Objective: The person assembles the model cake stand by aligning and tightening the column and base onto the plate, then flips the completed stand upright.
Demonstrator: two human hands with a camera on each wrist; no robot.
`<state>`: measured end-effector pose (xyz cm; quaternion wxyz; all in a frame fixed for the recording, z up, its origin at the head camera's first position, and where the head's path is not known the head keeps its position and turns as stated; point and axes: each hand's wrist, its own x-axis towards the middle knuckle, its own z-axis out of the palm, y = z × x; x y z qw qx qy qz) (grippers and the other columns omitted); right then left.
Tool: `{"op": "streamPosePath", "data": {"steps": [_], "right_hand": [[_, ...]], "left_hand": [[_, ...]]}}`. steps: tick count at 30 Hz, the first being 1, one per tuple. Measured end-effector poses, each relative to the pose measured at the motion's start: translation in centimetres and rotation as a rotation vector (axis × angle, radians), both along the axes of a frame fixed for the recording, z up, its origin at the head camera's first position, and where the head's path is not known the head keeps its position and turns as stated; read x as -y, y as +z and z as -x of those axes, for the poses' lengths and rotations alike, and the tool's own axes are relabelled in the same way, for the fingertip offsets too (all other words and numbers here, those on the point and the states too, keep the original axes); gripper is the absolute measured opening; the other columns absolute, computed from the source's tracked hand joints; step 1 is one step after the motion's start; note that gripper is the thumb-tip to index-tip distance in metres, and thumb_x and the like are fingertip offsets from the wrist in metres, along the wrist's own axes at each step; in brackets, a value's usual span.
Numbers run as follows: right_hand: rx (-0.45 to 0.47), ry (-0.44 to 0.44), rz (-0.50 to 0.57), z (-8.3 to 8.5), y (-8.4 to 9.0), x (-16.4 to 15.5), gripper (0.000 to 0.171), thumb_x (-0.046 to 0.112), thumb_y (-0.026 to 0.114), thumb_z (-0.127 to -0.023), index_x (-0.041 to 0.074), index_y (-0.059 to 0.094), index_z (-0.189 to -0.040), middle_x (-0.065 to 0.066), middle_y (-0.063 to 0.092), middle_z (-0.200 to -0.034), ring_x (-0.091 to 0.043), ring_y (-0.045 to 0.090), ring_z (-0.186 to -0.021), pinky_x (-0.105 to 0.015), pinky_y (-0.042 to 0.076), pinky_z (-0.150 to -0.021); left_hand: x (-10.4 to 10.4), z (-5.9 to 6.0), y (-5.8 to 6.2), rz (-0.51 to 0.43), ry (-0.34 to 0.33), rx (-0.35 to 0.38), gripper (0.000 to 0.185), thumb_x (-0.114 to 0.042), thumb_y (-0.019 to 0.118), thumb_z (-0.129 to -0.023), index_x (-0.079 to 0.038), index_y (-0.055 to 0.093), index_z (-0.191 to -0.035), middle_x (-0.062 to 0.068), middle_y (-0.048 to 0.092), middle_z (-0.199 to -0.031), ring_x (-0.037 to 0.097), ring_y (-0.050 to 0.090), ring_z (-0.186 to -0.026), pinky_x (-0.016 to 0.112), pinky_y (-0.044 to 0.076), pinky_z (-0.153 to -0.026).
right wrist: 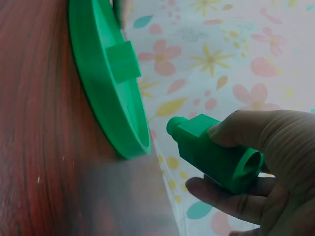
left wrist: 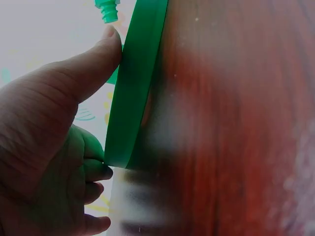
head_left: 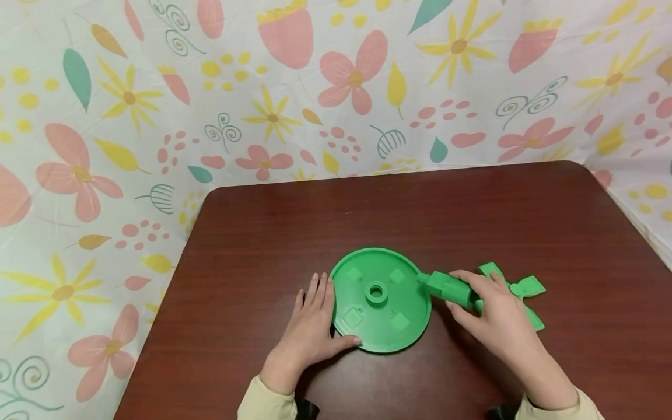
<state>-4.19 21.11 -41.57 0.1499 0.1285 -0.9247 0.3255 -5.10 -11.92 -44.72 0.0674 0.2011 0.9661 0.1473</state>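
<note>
A round green dish [head_left: 380, 339] with a raised rim, a central ring socket and several square pads lies on the table. My left hand [head_left: 310, 332] rests along its left rim, fingers straight and the thumb at the near edge. My right hand [head_left: 501, 321] pinches a faceted green post [head_left: 448, 290] between thumb and fingers, holding it sideways above the table. The narrow end of the post points at the dish's right rim; its wider end is hollow in the right wrist view. A threaded green tip [left wrist: 109, 12] shows in the left wrist view.
A green cross-shaped piece [head_left: 529, 286] with flared arms lies behind and right of my right hand, partly covered by it. The dark reddish-brown table [head_left: 294, 233] has rounded far corners. Flower-patterned cloth [head_left: 325, 87] hangs beyond it.
</note>
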Motion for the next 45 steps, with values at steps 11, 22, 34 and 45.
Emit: {"op": "streamPosePath", "data": {"steps": [11,22,34,45], "right_hand": [[0.101,0.130,0.144,1.0,0.9,1.2,0.052,0.005,0.078,-0.081,0.018,0.058,-0.127,0.009,0.061,-0.099,-0.006,0.054,-0.068,-0.023,0.043,-0.050],[0.136,0.281,0.205,2.7,0.9,4.2,0.048,0.010,0.078,-0.083,0.017,0.054,-0.126,0.008,0.063,-0.100,-0.006,0.055,-0.066,-0.024,0.044,-0.053],[0.142,0.297,0.053,3.4,0.6,6.1,0.051,0.012,0.077,-0.084,0.016,0.055,-0.130,0.000,0.061,-0.124,-0.017,0.059,-0.110,-0.042,0.050,-0.085],[0.097,0.411,-0.058,3.7,1.5,7.4,0.061,0.012,0.071,-0.089,0.003,0.045,-0.143,-0.014,0.050,-0.141,-0.029,0.054,-0.124,-0.048,0.049,-0.093]], "left_hand": [[-0.1,0.1,0.1,-0.007,0.023,0.024,0.123,-0.072,0.067,-0.074,0.002,0.012,-0.155,0.020,0.009,-0.161,0.032,0.001,-0.149,0.055,0.014,-0.116],[-0.1,0.0,0.0,-0.034,0.044,0.068,0.124,-0.071,0.068,-0.073,0.001,0.010,-0.155,0.019,0.005,-0.162,0.031,0.001,-0.149,0.054,0.015,-0.116],[-0.1,-0.1,-0.4,-0.063,0.042,0.079,0.123,-0.070,0.069,-0.074,0.000,0.010,-0.155,0.018,0.004,-0.162,0.031,0.002,-0.149,0.055,0.016,-0.115],[-0.1,0.1,-0.4,-0.072,0.038,0.086,0.122,-0.070,0.068,-0.075,-0.002,0.006,-0.156,0.015,0.001,-0.163,0.028,0.000,-0.149,0.055,0.014,-0.116]]}}
